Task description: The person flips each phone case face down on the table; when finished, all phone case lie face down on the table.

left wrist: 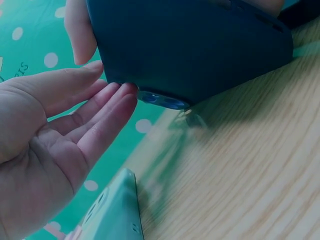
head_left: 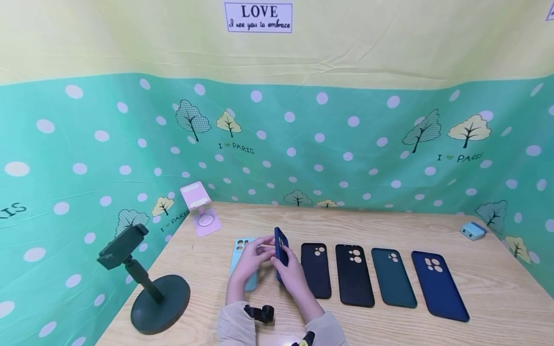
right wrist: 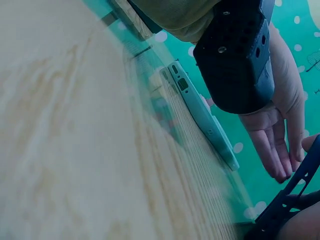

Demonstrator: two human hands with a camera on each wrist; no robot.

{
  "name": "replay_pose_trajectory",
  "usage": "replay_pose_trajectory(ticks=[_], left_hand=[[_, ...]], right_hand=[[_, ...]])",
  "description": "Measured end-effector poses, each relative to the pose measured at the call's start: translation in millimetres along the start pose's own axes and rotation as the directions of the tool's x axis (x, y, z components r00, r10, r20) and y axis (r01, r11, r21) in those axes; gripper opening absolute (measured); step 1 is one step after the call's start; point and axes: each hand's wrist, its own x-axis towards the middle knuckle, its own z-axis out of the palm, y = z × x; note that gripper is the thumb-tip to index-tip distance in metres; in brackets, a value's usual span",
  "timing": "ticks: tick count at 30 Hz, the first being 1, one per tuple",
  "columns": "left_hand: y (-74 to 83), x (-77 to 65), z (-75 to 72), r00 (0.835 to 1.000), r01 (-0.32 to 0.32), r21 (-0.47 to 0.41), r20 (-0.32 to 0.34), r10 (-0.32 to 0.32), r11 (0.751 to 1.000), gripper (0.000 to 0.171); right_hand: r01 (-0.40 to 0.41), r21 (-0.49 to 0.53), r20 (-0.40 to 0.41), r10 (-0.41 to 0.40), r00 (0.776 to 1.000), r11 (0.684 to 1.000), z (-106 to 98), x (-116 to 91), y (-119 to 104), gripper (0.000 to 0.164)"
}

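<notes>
Left sleeve: pale greyish-beige, long, softly creased at the cuff.
Right sleeve: the same pale colour, ending along the forearm.
Left wrist camera: black, blocky, with a rounded end, worn on a dark band.
Screws: two small metallic heads on its housing.
Housing openings: small, dark, along the side.
Right wrist strap: black, marked with yellow-green.

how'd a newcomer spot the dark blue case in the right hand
On the wooden table, find the row of four flat cases. Just left of it, the right hand holds the dark blue case. It alone is raised; the light blue case and the row lie flat.
</notes>
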Motion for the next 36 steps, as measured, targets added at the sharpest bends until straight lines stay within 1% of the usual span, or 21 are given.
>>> replay_pose_trajectory(ticks=[2, 6, 10, 15, 19, 23, 28, 32, 36], left_hand=[[-0.6, -0.3, 0.6, 1.000, 0.005, 0.020, 0.006, -0.005, 1.000, 0.045], [-1.0, -2.0, 1.8, 1.000, 0.009, 0.092, 0.017, -0.010, 0.996, 0.045], [-2.1, -3.7, 2.9, 1.000, 0.013, 0.135, 0.020, -0.016, 0.991, 0.045], [-3.1, -4.0, 5.1, 0.999, 0.024, 0.134, 0.041, -0.029, 0.991, 0.045], [-3.1, -3.9, 6.9, 0.997, 0.041, 0.128, 0.060, -0.049, 0.991, 0.046], [-5.0, -3.7, 8.0, 0.996, 0.052, 0.133, 0.062, -0.060, 0.990, 0.047], [-6.4, -3.6, 8.6, 0.996, 0.059, 0.133, 0.063, -0.068, 0.989, 0.048], [-7.2, -3.3, 8.8, 0.994, 0.077, 0.111, 0.070, -0.085, 0.991, 0.048], [-7.0, -3.6, 9.0, 0.992, 0.095, 0.092, 0.072, -0.102, 0.991, 0.048]], right_hand=[[-0.004, 0.003, 0.001, 0.004, 1.000, 1.000, -0.2, 0.2, 0.2, 0.065], [-0.002, 0.014, 0.002, 0.002, 1.000, 1.000, -0.5, 0.7, 0.4, 0.063], [-0.007, 0.019, 0.001, 0.006, 1.000, 1.000, -0.6, 0.3, 0.2, 0.061], [-0.022, 0.037, -0.008, 0.022, 1.000, 0.999, -2.4, -0.1, -1.8, 0.059], [-0.019, 0.051, -0.035, 0.021, 0.999, 0.999, -4.7, 0.6, -2.8, 0.055], [-0.004, 0.068, -0.055, 0.008, 0.998, 0.998, -6.0, 1.6, -1.1, 0.051], [0.006, 0.108, -0.046, -0.001, 0.999, 0.994, -6.2, 3.0, 2.3, 0.049], [0.007, 0.151, -0.039, -0.001, 0.999, 0.989, -6.5, 3.4, 3.3, 0.047], [0.006, 0.163, -0.061, 0.004, 0.998, 0.987, -7.8, 3.4, 2.8, 0.042]])
